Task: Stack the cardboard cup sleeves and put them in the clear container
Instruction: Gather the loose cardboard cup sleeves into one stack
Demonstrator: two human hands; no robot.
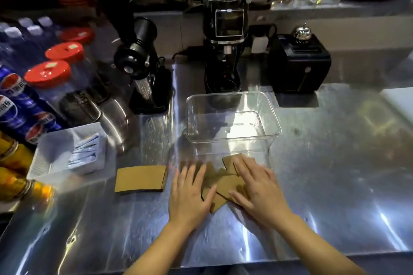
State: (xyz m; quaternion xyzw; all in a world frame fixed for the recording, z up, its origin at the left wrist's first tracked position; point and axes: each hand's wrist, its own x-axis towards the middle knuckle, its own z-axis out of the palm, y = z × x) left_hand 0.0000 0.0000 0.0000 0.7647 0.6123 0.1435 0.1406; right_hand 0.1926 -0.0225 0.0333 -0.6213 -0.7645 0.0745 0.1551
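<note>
Several brown cardboard cup sleeves [225, 183] lie flat in a loose overlapping pile on the steel counter, just in front of the clear container [232, 138]. My left hand [190, 194] rests palm down on the pile's left side, fingers spread. My right hand [257, 187] lies flat on the right side of the pile, fingers spread and pointing left. One more sleeve [140, 178] lies flat by itself to the left of my hands. The clear container is rectangular, stands open at the top and holds nothing.
A white tray of sachets [55, 152] sits at the left, next to a steel jug [111, 118], red-lidded jars [48, 73] and soda cans [13, 105]. Behind the container stand two black coffee grinders [225, 35] and a black box [299, 65]. The counter's front edge runs near my forearms.
</note>
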